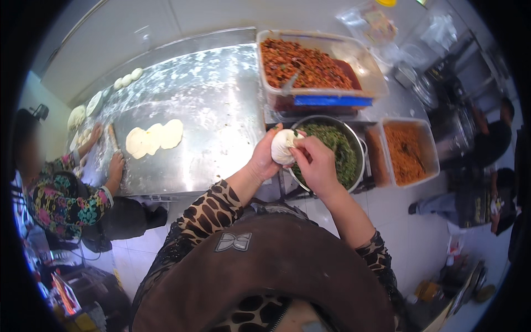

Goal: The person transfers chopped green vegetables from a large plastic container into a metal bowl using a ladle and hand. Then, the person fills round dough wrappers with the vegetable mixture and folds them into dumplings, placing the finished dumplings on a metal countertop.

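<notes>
A round, pleated dough bun (283, 150) rests in the palm of my left hand (264, 153), whose fingers curl around it. The fingertips of my right hand (316, 162) pinch the gathered dough at the bun's right side. A speck of green filling shows near its top edge. Partly behind my hands is a round metal pot (361, 159) of chopped green filling (338, 143). On the floured metal table (215, 149) to the left, several flat dough wrappers (154, 139) lie overlapping in a row.
A large plastic tub (332, 93) holds reddish chopped filling and a utensil; a smaller tub (433, 162) of orange filling stands right. At left, a person (70, 195) handles a rolling pin (113, 137) beside dough pieces (128, 79). Other people (477, 203) are at right.
</notes>
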Demonstrator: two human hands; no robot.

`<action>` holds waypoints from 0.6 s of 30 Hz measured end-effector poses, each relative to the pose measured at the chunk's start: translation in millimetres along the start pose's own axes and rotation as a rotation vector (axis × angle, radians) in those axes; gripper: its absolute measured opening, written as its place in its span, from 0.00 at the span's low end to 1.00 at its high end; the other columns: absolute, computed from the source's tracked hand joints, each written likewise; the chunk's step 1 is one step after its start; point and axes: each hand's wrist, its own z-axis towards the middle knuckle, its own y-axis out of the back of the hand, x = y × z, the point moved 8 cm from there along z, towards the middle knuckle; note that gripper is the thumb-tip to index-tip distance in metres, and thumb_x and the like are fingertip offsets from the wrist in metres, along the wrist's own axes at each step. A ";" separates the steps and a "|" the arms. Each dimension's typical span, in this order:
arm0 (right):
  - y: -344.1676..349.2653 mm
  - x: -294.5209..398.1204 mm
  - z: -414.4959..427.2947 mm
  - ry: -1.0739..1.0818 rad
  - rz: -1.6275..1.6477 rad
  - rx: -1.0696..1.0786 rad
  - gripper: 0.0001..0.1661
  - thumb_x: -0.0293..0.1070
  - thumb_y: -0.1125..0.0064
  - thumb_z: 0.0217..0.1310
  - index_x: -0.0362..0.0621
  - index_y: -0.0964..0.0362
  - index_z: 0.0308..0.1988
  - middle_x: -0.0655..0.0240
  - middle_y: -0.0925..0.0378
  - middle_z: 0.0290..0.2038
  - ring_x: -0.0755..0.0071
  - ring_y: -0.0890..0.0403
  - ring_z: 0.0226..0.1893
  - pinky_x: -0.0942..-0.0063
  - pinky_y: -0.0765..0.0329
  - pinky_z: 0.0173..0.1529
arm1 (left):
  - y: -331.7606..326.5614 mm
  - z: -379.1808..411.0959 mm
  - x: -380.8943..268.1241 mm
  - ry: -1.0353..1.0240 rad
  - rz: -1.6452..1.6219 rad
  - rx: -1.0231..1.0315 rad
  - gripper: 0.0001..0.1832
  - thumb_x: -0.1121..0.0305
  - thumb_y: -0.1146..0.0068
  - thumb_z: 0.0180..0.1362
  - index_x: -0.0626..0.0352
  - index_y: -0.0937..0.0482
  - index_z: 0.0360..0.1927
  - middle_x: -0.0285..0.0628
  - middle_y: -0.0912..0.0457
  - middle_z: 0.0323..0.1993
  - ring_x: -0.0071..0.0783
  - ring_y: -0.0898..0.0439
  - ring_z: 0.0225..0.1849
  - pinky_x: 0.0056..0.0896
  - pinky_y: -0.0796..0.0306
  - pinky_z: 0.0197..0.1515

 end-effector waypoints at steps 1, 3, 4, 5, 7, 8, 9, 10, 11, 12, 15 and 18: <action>-11.5 7.5 3.9 0.058 -0.045 0.010 0.07 0.21 0.38 0.52 0.37 0.28 0.34 0.60 0.26 0.27 0.68 0.23 0.22 0.75 0.27 0.26 | 8.6 -2.9 -8.2 -0.035 0.050 0.064 0.31 0.44 0.75 0.67 0.58 0.25 0.49 0.36 0.19 0.32 0.24 0.23 0.25 0.22 0.37 0.16; -36.2 22.0 12.2 0.124 -0.089 0.027 0.06 0.21 0.40 0.52 0.37 0.29 0.33 0.56 0.26 0.27 0.61 0.23 0.22 0.73 0.28 0.26 | 35.5 -10.0 -21.1 -0.030 0.018 -0.014 0.31 0.45 0.76 0.68 0.58 0.25 0.48 0.35 0.19 0.31 0.24 0.23 0.25 0.22 0.37 0.16; -49.3 21.4 16.4 0.184 -0.108 0.008 0.06 0.21 0.41 0.54 0.36 0.28 0.34 0.58 0.25 0.27 0.65 0.23 0.21 0.74 0.28 0.26 | 42.8 -14.2 -29.8 -0.025 0.004 -0.048 0.31 0.45 0.77 0.68 0.58 0.24 0.48 0.35 0.19 0.30 0.24 0.23 0.25 0.22 0.37 0.16; -63.2 18.7 21.3 0.244 -0.127 -0.012 0.06 0.21 0.41 0.55 0.35 0.28 0.35 0.60 0.25 0.27 0.69 0.24 0.20 0.75 0.28 0.25 | 50.6 -20.5 -40.2 0.001 -0.004 -0.094 0.31 0.46 0.77 0.68 0.58 0.24 0.48 0.35 0.20 0.30 0.24 0.23 0.25 0.22 0.37 0.16; -94.4 2.8 42.1 0.024 0.034 0.053 0.08 0.22 0.43 0.58 0.35 0.28 0.40 0.63 0.25 0.27 0.77 0.25 0.20 0.79 0.29 0.23 | 88.0 -16.8 -60.3 -0.006 -0.082 -0.164 0.31 0.45 0.76 0.68 0.56 0.24 0.47 0.37 0.19 0.30 0.26 0.22 0.25 0.24 0.39 0.17; -109.4 -5.9 51.7 -0.091 0.111 0.083 0.10 0.23 0.44 0.59 0.35 0.28 0.43 0.65 0.24 0.27 0.80 0.26 0.19 0.81 0.30 0.23 | 104.1 -15.4 -74.8 -0.015 -0.109 -0.208 0.31 0.44 0.76 0.67 0.56 0.24 0.47 0.38 0.19 0.30 0.27 0.22 0.25 0.24 0.39 0.17; -120.7 -10.2 61.3 -0.180 0.172 0.088 0.12 0.23 0.45 0.61 0.35 0.29 0.45 0.66 0.25 0.28 0.82 0.27 0.20 0.82 0.30 0.23 | 121.7 -13.3 -90.6 -0.024 -0.139 -0.253 0.31 0.44 0.76 0.67 0.55 0.24 0.47 0.39 0.19 0.30 0.28 0.22 0.25 0.25 0.39 0.17; -131.9 -15.0 70.4 -0.268 0.233 0.093 0.13 0.24 0.47 0.62 0.36 0.30 0.48 0.67 0.25 0.28 0.84 0.27 0.20 0.84 0.30 0.23 | 141.2 -7.3 -109.2 -0.068 -0.119 -0.276 0.30 0.42 0.74 0.66 0.55 0.25 0.46 0.43 0.19 0.32 0.30 0.22 0.26 0.24 0.39 0.18; -144.5 -22.1 79.2 -0.358 0.293 0.100 0.15 0.25 0.48 0.63 0.36 0.31 0.50 0.68 0.25 0.28 0.87 0.28 0.21 0.86 0.31 0.23 | 166.5 -0.8 -126.8 -0.087 -0.135 -0.311 0.30 0.41 0.73 0.66 0.54 0.25 0.46 0.44 0.19 0.33 0.31 0.22 0.26 0.24 0.39 0.18; -158.1 -35.7 84.8 -0.456 0.291 0.133 0.15 0.26 0.47 0.62 0.37 0.32 0.50 0.67 0.26 0.28 0.83 0.26 0.22 0.82 0.28 0.27 | 193.1 5.6 -143.1 -0.101 -0.152 -0.344 0.30 0.41 0.73 0.65 0.54 0.26 0.46 0.45 0.19 0.34 0.31 0.22 0.27 0.24 0.39 0.18; -204.4 -70.4 99.7 -0.531 0.331 0.131 0.14 0.25 0.48 0.63 0.35 0.32 0.49 0.67 0.26 0.29 0.83 0.26 0.23 0.83 0.28 0.27 | 246.2 19.2 -201.2 -0.188 -0.077 -0.404 0.30 0.38 0.69 0.64 0.55 0.27 0.45 0.47 0.19 0.35 0.32 0.22 0.27 0.24 0.39 0.19; -266.5 -95.7 133.2 -0.330 0.140 0.151 0.15 0.26 0.49 0.63 0.34 0.32 0.50 0.59 0.25 0.37 0.70 0.23 0.35 0.76 0.26 0.41 | 308.8 35.3 -251.6 -0.213 -0.194 -0.455 0.30 0.38 0.67 0.64 0.55 0.27 0.45 0.47 0.19 0.34 0.32 0.22 0.26 0.23 0.38 0.18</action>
